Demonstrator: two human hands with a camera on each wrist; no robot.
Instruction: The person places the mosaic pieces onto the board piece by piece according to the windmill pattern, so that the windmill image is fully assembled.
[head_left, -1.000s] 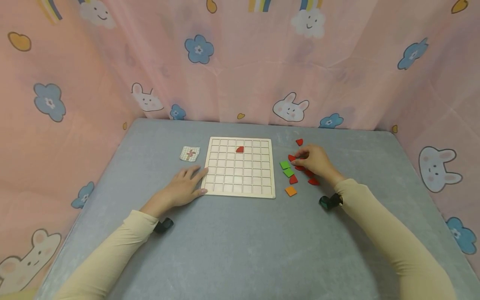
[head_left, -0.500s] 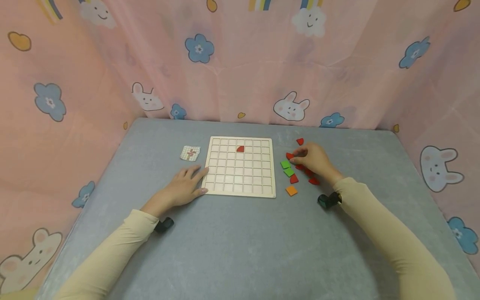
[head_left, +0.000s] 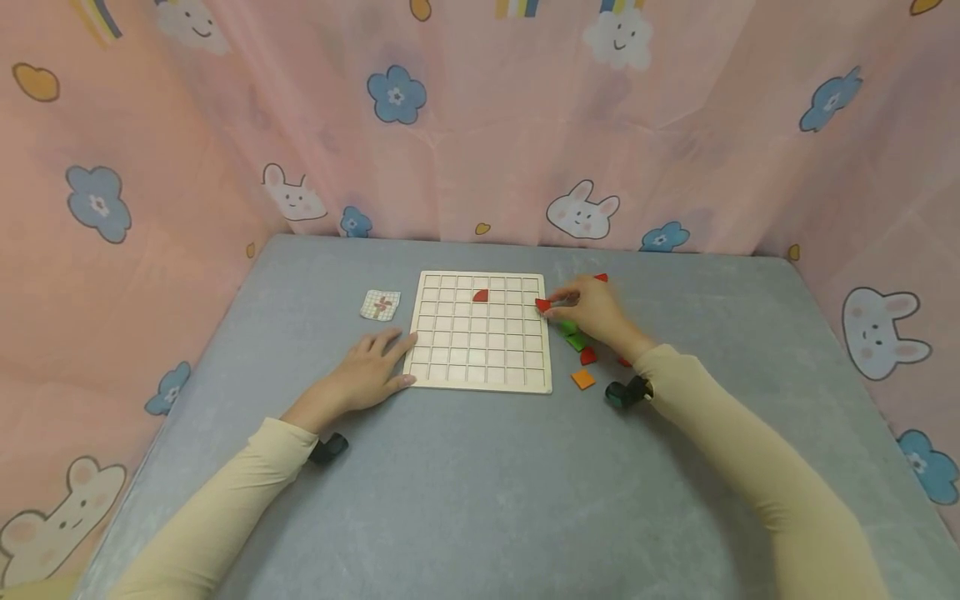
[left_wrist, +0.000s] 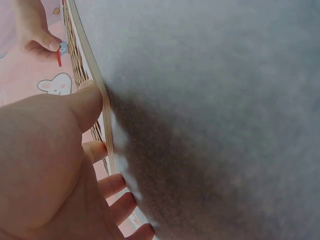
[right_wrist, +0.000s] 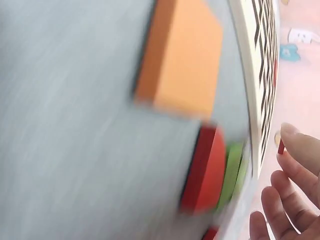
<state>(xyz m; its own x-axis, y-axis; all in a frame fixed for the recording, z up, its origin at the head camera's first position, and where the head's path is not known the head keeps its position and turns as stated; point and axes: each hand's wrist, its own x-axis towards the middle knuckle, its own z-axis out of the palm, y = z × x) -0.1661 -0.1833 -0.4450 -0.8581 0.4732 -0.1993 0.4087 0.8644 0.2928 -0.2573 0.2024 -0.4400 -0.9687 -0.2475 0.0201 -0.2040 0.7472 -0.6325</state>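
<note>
The grid board (head_left: 480,350) lies flat in the middle of the worktop (head_left: 480,483), with one red quarter-round piece (head_left: 481,296) in the middle column, second row from the far edge. The left hand (head_left: 367,375) lies with fingers loosely spread, thumb and forefinger touching the board's left edge, gripping nothing. The right hand (head_left: 596,312) pinches a red piece (head_left: 542,306) between thumb and forefinger, above the board's right edge toward the far corner. Right of the board lie two green squares (head_left: 575,342), partly behind that hand, then another red piece (head_left: 588,356) and, nearest, an orange square (head_left: 583,379). A patterned card (head_left: 381,305) lies left of the board.
</note>
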